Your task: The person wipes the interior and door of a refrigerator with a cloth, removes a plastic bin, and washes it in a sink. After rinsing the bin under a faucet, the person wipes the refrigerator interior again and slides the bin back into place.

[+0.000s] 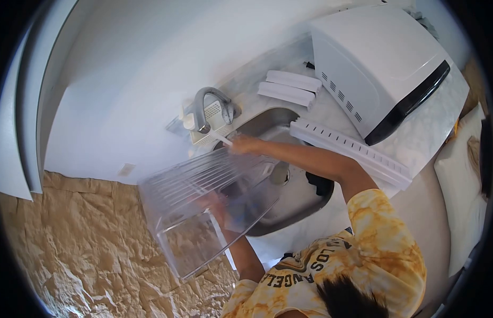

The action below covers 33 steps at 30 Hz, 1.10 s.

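Observation:
A clear, ribbed plastic drawer (185,233) is tilted over the left part of the metal sink (310,214). My left hand (212,204) shows blurred through the clear plastic and supports the drawer from beneath or behind. At the drawer's upper edge, below the grey faucet (203,108), my right hand (245,144) has its fingers closed round a thin white strip (221,139). Whether this strip is part of the drawer or a separate piece, I cannot tell. A dark cloth (319,185) lies in the sink's right side.
A long white slotted piece (352,153) lies across the sink's right rim. Behind it are two white strips (289,87) on the counter, beside a large white appliance (384,63). A drain rack (214,114) stands by the faucet. Crumpled brown paper (87,249) covers the lower left.

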Each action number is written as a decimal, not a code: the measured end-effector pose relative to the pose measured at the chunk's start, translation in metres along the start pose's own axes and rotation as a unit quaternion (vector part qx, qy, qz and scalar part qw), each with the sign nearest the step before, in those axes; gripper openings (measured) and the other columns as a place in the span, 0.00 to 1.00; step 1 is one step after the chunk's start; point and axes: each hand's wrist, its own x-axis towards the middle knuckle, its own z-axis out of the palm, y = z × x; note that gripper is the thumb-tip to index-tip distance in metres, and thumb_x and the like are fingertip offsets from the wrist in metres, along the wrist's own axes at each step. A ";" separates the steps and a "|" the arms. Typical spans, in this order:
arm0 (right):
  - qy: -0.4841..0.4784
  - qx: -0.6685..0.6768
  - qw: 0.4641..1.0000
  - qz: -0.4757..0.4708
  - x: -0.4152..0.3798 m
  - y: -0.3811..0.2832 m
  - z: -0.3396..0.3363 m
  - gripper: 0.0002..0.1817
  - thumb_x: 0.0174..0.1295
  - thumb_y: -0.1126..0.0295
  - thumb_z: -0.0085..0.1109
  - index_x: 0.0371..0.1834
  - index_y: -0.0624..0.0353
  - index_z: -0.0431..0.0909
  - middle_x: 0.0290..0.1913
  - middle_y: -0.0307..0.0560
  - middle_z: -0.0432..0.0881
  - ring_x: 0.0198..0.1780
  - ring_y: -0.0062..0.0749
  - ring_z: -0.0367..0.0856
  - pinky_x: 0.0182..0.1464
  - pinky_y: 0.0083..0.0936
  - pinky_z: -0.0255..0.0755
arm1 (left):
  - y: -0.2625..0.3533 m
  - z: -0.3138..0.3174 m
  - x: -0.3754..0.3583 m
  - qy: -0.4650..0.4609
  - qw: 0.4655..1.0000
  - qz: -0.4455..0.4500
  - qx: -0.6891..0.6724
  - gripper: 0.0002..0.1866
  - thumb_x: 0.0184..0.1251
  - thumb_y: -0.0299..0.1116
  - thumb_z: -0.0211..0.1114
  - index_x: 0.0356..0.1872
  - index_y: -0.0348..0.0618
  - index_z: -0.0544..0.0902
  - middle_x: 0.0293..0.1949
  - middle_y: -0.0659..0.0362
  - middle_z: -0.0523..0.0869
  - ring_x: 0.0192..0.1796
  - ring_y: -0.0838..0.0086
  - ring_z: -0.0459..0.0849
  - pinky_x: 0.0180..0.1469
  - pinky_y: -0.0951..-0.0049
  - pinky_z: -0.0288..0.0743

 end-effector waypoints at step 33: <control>-0.127 0.417 0.882 0.180 -0.094 0.057 0.019 0.24 0.64 0.51 0.42 0.49 0.61 0.74 0.43 0.47 0.76 0.45 0.34 0.73 0.48 0.34 0.64 | 0.053 -0.038 -0.030 0.006 0.999 0.019 0.046 0.18 0.61 0.47 0.60 0.42 0.43 0.76 0.37 0.56 0.80 0.35 0.75 0.76 0.37 0.74 0.72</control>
